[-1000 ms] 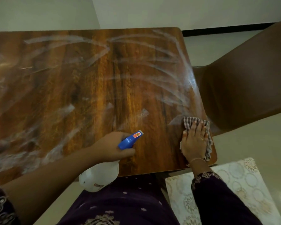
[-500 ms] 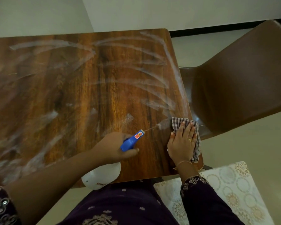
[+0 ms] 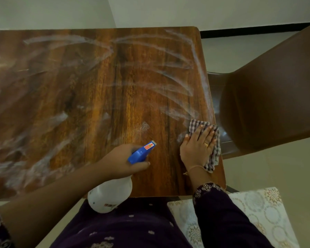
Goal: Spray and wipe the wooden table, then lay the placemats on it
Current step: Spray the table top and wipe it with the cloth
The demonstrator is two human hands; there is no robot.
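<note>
**Wiping the near corner**

I am pressing my right hand [image 3: 197,148], fingers flat, on the checked cloth [image 3: 195,125] at the right edge of the wooden table [image 3: 97,86]. My left hand [image 3: 122,160] is gripping the spray bottle [image 3: 111,194]. I judge that overlapping strokes will clear the streaks best. The placemat [image 3: 258,208] is lying off the table, beside me.

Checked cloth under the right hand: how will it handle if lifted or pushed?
Probably floppy: the checked fabric cloth bunches in folds beside the right hand. Likely light: the weave looks thin. It should slide readily on the streaked, wet-looking wooden table.
</note>
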